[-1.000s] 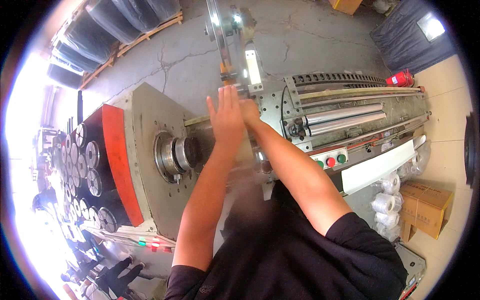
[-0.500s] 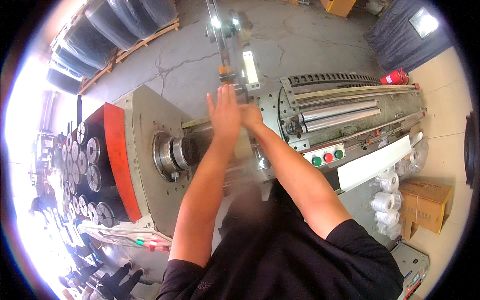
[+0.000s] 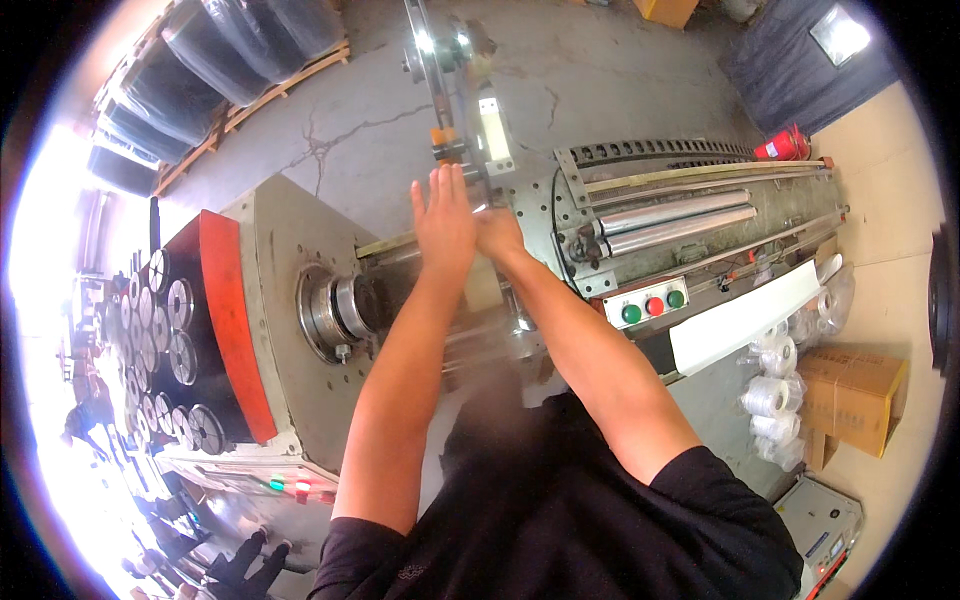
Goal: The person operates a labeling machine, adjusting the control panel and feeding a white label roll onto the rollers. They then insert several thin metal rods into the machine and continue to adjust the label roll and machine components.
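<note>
My left hand (image 3: 445,220) lies over the machine with its fingers stretched out, pointing away from me. Right beside it is my right hand (image 3: 498,234), bent inward at the wrist; its fingers are mostly hidden. Just beyond my fingertips an orange block (image 3: 442,138) sits at the end of a long metal arm (image 3: 420,60). Under and between my forearms shows a pale, blurred surface (image 3: 485,285), whose kind I cannot make out. To the left, a round metal chuck (image 3: 345,307) sticks out from the grey housing (image 3: 285,250).
On the right are shiny rollers (image 3: 680,228), a button panel (image 3: 645,306) and a white curved sheet (image 3: 745,318). Wrapped white rolls (image 3: 770,395) stand by a cardboard box (image 3: 850,395). A rack of dark cylinders (image 3: 165,330) is on the left. A red extinguisher (image 3: 785,145) lies at the far right.
The whole view has shifted slightly. Both hands stay at nearly the same place on the machine, with the left fingers still stretched out.
</note>
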`<act>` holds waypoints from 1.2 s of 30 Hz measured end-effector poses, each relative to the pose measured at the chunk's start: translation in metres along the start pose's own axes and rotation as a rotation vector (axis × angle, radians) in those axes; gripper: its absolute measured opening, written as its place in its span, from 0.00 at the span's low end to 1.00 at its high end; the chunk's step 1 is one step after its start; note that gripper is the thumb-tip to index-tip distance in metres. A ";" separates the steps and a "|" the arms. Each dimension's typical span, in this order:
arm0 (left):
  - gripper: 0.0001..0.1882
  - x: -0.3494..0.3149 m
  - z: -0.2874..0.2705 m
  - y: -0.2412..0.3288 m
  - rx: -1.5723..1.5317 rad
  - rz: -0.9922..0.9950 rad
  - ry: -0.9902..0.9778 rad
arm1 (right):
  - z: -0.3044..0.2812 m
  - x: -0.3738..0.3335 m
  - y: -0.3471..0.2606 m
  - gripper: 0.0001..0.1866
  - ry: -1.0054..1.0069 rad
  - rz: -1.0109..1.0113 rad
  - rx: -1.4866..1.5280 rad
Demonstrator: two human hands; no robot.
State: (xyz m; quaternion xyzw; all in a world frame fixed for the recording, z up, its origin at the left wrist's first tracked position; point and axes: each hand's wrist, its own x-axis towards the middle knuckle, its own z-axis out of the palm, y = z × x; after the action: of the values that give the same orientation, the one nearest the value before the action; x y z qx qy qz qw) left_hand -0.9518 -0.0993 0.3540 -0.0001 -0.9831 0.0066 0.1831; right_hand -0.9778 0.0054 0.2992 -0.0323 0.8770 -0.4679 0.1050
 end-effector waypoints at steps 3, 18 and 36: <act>0.39 -0.002 0.001 0.003 0.029 0.003 0.004 | -0.001 -0.007 0.002 0.17 0.071 -0.013 0.047; 0.38 0.000 0.000 0.018 0.004 -0.010 -0.028 | -0.009 -0.015 0.011 0.14 0.087 -0.009 0.162; 0.41 0.005 0.000 0.030 -0.045 0.008 0.021 | -0.029 -0.019 0.015 0.16 -0.044 0.049 0.042</act>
State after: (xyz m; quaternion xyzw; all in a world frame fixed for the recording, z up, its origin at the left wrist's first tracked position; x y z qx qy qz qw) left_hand -0.9563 -0.0692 0.3551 -0.0081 -0.9810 -0.0146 0.1932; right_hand -0.9650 0.0409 0.3055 -0.0187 0.8650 -0.4826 0.1362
